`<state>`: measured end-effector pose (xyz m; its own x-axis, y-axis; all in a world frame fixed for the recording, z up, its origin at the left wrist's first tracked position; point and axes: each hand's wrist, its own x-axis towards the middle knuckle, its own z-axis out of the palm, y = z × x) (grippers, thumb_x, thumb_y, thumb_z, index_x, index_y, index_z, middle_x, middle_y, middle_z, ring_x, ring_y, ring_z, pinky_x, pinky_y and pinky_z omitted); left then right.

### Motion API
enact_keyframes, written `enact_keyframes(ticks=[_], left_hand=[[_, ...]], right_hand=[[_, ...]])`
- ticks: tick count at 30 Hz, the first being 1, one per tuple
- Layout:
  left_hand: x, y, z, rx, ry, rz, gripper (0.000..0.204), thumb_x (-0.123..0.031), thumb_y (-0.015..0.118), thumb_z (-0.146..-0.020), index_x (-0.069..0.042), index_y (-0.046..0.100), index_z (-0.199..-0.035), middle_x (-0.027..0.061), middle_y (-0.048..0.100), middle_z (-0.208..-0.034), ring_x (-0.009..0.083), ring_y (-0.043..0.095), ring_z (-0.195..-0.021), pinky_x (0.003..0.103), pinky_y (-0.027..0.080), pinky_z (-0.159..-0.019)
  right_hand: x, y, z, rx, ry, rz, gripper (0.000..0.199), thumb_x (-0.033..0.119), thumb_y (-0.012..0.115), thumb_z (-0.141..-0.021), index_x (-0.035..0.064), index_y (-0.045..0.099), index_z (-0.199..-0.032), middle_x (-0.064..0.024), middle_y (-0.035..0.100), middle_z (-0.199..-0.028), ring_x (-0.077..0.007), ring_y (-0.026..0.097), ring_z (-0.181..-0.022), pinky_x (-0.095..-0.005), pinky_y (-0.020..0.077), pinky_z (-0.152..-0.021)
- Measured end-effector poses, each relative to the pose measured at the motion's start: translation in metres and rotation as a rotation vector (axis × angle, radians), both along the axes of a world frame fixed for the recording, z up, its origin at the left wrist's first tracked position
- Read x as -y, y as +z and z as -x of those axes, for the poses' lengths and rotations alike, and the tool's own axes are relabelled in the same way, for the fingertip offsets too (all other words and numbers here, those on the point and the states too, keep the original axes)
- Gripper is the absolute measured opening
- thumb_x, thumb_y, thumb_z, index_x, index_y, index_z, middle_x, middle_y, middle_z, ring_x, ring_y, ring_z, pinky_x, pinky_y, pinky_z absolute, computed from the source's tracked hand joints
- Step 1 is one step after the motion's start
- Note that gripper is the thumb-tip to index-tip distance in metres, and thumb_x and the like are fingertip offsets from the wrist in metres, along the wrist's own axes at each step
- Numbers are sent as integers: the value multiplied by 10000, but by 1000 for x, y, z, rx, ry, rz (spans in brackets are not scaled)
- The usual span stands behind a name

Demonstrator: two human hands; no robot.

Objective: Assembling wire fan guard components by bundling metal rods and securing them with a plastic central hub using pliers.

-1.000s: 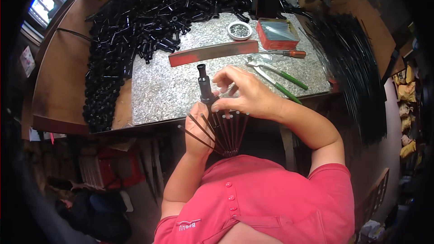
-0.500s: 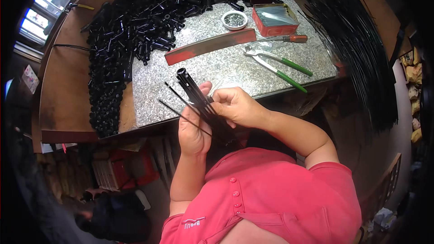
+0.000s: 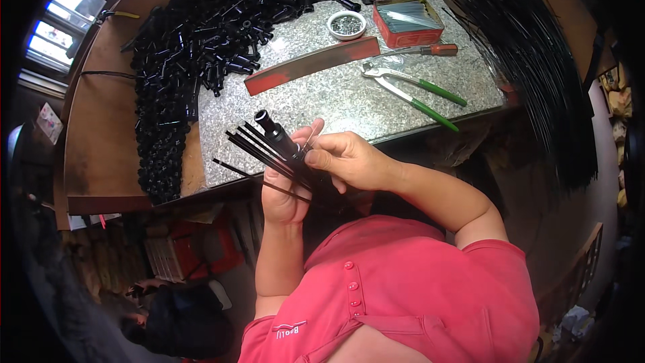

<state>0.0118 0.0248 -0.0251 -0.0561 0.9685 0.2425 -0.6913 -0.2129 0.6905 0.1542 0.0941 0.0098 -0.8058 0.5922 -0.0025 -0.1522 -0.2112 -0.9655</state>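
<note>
Black plastic and thin black rods dominate the head view. Left hand (image 3: pixel 282 191) is clenched around a black tube (image 3: pixel 279 138) and a fan of thin black rods (image 3: pixel 252 148), held over the near edge of the speckled stone surface (image 3: pixel 322 104). The tube's open end points up and to the left; the rods splay out past it. Right hand (image 3: pixel 346 158) is pinched on the bundle just beside the left thumb, fingertips closed on what looks like a fine wire or rod; exactly which piece cannot be told.

On the surface: a large heap of black tubes (image 3: pixel 195 60) at left, a red strip (image 3: pixel 312 64), a small white dish (image 3: pixel 347 25), a red tray (image 3: pixel 408 21), green-handled pliers (image 3: pixel 416 91), a screwdriver (image 3: pixel 430 49). A long sheaf of black rods (image 3: pixel 537 60) lies at right.

Risk, as a judgement: the splayed rods are loosely gathered, so a slackened left grip could let some slide out and drop off the edge.
</note>
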Motion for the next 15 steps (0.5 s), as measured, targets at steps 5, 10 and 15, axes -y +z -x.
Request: enact_keyframes(ticks=[5,10,15], left_hand=[[2,11,-3,55,32,96,307,-181,534,-905,15,577,-1138,157,502,-1282,378,283,-1336,459,282,-1087],[2,13,-2,48,40,173,364,-220,524,-912,12,537,-1192,152,467,-1320,359,267,-1347,449,282,-1090],[3,3,3,161,-24,106,456,-236,529,-903,9,449,-1280,176,383,-1387,336,246,-1359,427,295,-1086]], right_hand=[[-4,3,-4,85,96,1,308,318,548,-932,36,601,-821,26,520,-634,-45,476,-482,-215,376,-450],[-7,0,-3,-6,73,-103,287,279,549,-935,17,589,-827,8,525,-655,-75,493,-589,-247,399,-557],[-9,10,-10,46,117,-194,235,223,571,-912,3,582,-829,-34,524,-672,-119,485,-661,-274,405,-637]])
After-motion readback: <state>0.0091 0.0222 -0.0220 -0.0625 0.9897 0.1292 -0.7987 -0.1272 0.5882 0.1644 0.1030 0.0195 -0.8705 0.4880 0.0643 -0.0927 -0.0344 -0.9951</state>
